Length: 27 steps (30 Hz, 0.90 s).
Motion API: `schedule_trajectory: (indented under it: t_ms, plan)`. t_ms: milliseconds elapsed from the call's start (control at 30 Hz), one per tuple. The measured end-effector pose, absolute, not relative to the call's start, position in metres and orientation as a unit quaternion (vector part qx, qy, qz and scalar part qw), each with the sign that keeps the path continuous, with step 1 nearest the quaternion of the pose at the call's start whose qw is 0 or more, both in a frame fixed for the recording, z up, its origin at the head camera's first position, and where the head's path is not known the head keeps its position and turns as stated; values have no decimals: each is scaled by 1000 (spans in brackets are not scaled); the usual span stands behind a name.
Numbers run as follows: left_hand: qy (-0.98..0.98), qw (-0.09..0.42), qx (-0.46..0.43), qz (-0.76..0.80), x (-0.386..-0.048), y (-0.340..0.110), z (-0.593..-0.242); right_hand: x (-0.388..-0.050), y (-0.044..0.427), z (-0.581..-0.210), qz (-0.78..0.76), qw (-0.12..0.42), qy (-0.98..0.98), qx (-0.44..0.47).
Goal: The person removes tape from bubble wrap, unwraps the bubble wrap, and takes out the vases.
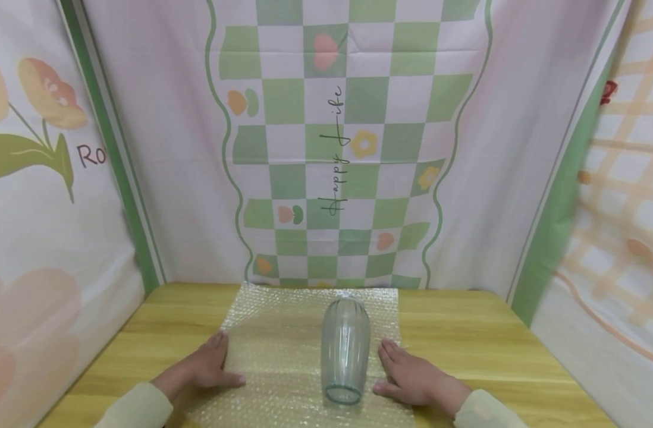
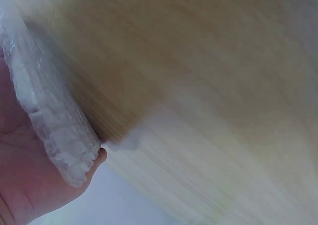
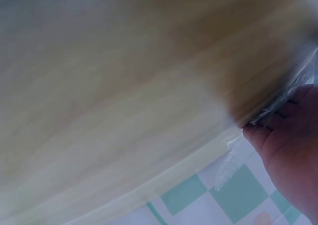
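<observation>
The glass vase (image 1: 345, 348) is serving as the reference point. It is lying on its side, its length running away from the person; because it is rounded, it is likely remaining free to roll sideways. The bubble wrap (image 1: 273, 351) is extending beneath the vase, much farther to its left than to its right. This offset is probably keeping a long span of cushioning available on the vase's left. The wooden table (image 1: 465, 333) is supporting the sheet below the vase.

The left hand (image 1: 211, 362) is resting at the sheet's edge, well apart from the vase on its left. Its fingers are lying straight, and its thumb is spreading wide toward the vase. The right hand (image 1: 414, 375) is resting at the opposite edge, just beside the vase on its right without touching it. Its fingers are lying straight, thumb apart. Both hands are apparently steadying the sheet's edges while the vase is weighting the area between them; how firmly they are pressing is not showing.
</observation>
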<state>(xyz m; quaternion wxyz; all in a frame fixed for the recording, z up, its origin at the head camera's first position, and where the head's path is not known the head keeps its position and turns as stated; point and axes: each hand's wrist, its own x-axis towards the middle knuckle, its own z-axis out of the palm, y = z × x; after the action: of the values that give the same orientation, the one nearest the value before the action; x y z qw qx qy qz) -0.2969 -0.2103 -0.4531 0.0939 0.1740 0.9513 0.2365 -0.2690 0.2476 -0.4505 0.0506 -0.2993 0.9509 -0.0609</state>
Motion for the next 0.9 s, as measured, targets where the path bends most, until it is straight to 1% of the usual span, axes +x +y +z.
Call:
schedule_trajectory:
  t_ms: [233, 733, 900]
  plan:
    - [958, 81, 164, 221, -295, -208, -453, -269, 247, -449, -64, 46, 951, -300]
    - [958, 94, 160, 220, -296, -207, -454, -269, 248, -449, -76, 27, 953, -293]
    - [960, 89, 154, 218, -296, -206, -453, -270, 249, -450, -78, 22, 954, -288]
